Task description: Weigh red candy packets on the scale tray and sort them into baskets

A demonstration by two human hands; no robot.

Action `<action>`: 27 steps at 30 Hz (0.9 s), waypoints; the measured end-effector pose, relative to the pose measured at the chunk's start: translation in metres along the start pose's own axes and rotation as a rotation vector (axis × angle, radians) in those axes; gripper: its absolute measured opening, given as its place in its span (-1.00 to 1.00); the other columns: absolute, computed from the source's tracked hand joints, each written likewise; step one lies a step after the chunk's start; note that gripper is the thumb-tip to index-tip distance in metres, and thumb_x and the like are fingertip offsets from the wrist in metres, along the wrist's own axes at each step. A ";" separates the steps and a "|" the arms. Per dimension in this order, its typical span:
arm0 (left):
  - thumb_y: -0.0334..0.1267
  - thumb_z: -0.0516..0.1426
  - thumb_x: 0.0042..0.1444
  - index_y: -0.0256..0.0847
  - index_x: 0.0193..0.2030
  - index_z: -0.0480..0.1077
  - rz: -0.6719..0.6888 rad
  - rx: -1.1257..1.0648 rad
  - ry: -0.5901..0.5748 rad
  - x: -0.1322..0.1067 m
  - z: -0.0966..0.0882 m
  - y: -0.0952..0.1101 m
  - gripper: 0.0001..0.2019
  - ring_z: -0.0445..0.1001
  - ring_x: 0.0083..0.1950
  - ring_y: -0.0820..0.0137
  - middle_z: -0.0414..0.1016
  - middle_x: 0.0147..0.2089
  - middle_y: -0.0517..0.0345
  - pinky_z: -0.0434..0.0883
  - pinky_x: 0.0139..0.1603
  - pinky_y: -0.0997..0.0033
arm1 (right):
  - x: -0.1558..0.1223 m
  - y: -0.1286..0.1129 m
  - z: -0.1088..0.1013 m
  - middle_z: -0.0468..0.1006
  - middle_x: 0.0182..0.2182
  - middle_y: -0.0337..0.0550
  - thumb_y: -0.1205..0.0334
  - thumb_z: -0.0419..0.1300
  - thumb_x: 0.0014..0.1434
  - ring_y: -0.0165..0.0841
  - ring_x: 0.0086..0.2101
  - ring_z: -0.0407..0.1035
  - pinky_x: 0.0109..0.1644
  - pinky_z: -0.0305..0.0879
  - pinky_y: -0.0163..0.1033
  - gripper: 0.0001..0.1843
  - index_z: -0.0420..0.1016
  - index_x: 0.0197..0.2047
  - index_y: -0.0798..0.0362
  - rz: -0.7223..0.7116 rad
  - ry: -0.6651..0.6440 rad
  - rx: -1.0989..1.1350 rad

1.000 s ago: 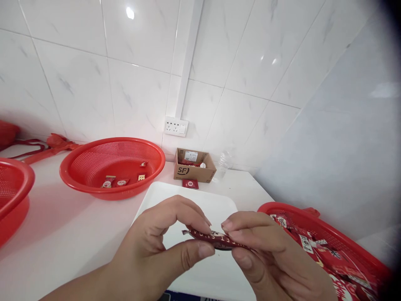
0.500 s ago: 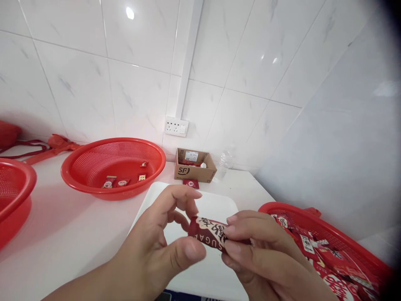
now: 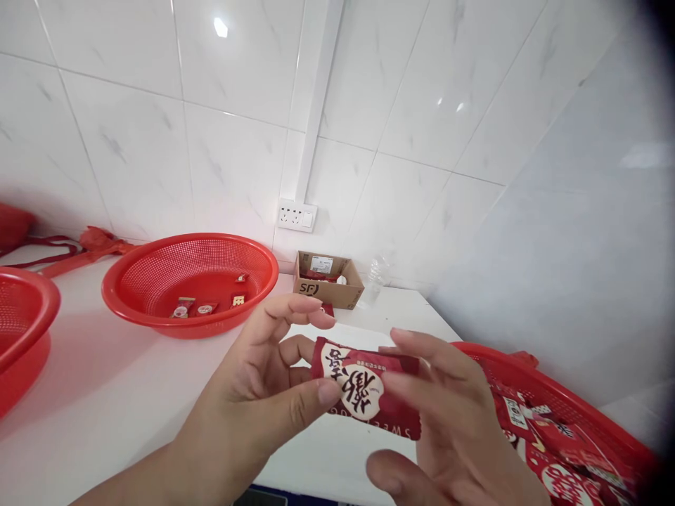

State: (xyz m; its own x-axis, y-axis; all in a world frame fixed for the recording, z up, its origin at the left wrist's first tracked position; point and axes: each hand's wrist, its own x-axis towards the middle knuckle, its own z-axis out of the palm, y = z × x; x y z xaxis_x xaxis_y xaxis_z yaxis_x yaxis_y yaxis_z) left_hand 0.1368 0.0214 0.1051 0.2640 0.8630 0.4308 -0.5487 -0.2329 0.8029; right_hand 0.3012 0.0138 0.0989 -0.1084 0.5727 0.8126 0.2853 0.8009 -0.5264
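Observation:
A dark red candy packet (image 3: 363,388) with cream patches, dark characters and white lettering is held up over a white tray (image 3: 316,464). My left hand (image 3: 250,393) pinches the packet's left end between thumb and fingers. Its upper fingers curl above without touching it. My right hand (image 3: 458,414) is at the packet's right end, thumb lowered and fingers apart, partly blurred. One right finger overlaps the front of the packet; whether the fingers behind touch it is hidden.
At right, a red basket (image 3: 585,397) holds many red packets. Another red basket (image 3: 237,242) at back left contains several small packets. A third red basket (image 3: 31,281) is cut off at left. A cardboard box (image 3: 332,289) and a clear plastic bottle (image 3: 377,277) stand near the wall.
The packet has turned to show more of its broad printed face. My left hand has closed on its left end, while my right thumb and fingers have spread from their grip.

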 end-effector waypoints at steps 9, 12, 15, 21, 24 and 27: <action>-0.42 0.18 0.11 0.10 -0.05 0.29 0.062 0.223 0.090 -0.007 0.004 0.000 -0.66 0.36 -0.29 0.57 0.35 -0.18 0.26 0.43 -0.27 0.64 | 0.008 0.000 -0.005 0.43 -0.51 -0.23 -0.03 0.11 0.19 -0.36 -0.54 0.35 -0.48 0.35 -0.31 -0.74 0.41 -0.31 -0.01 0.332 -0.169 0.059; -0.34 0.20 0.09 0.10 -0.01 0.26 0.016 0.304 0.093 -0.008 0.001 -0.001 -0.64 0.36 -0.25 0.54 0.34 -0.11 0.23 0.41 -0.23 0.60 | 0.009 -0.002 -0.004 0.40 -0.57 -0.28 0.05 0.12 0.19 -0.42 -0.59 0.28 -0.56 0.24 -0.37 -0.77 0.41 -0.39 -0.01 0.308 -0.146 0.007; -0.21 0.19 0.11 -0.03 -0.10 0.32 -0.097 0.390 0.004 -0.007 0.000 -0.001 -0.78 0.33 -0.27 0.48 0.37 -0.25 0.21 0.36 -0.30 0.56 | 0.009 -0.003 -0.003 0.42 -0.54 -0.29 0.07 0.13 0.19 -0.44 -0.56 0.30 -0.59 0.16 -0.39 -0.78 0.41 -0.40 0.00 0.245 -0.149 -0.016; -0.12 0.10 0.17 -0.21 -0.33 0.33 -0.102 0.481 -0.048 -0.002 0.003 0.004 -0.81 0.22 -0.40 0.50 0.28 -0.42 0.23 0.23 -0.40 0.52 | 0.008 -0.002 -0.004 0.42 -0.51 -0.24 0.05 0.10 0.21 -0.42 -0.51 0.32 -0.52 0.22 -0.36 -0.75 0.38 -0.40 0.03 0.253 -0.234 0.026; -0.12 0.12 0.14 -0.21 -0.35 0.33 -0.118 0.496 -0.069 -0.002 0.004 0.005 -0.80 0.21 -0.41 0.49 0.26 -0.44 0.23 0.22 -0.43 0.51 | 0.008 -0.001 -0.005 0.35 -0.55 -0.26 -0.15 0.08 0.17 -0.42 -0.54 0.25 -0.53 0.17 -0.35 -0.58 0.35 -0.46 0.03 0.264 -0.257 0.032; -0.13 0.16 0.10 -0.21 -0.37 0.31 -0.166 0.496 -0.086 -0.004 0.004 0.004 -0.81 0.19 -0.43 0.49 0.25 -0.44 0.23 0.19 -0.46 0.52 | 0.008 -0.001 -0.004 0.26 -0.61 -0.28 -0.25 0.06 0.13 -0.44 -0.57 0.17 -0.57 0.06 -0.35 -0.48 0.23 -0.56 0.04 0.275 -0.268 0.005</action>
State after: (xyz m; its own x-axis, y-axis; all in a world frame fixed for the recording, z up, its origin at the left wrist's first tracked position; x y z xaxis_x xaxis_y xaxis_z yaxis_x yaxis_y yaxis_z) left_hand 0.1369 0.0149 0.1083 0.3906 0.8713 0.2971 -0.0583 -0.2987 0.9526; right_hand 0.3044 0.0166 0.1066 -0.2735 0.7910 0.5472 0.3336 0.6116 -0.7174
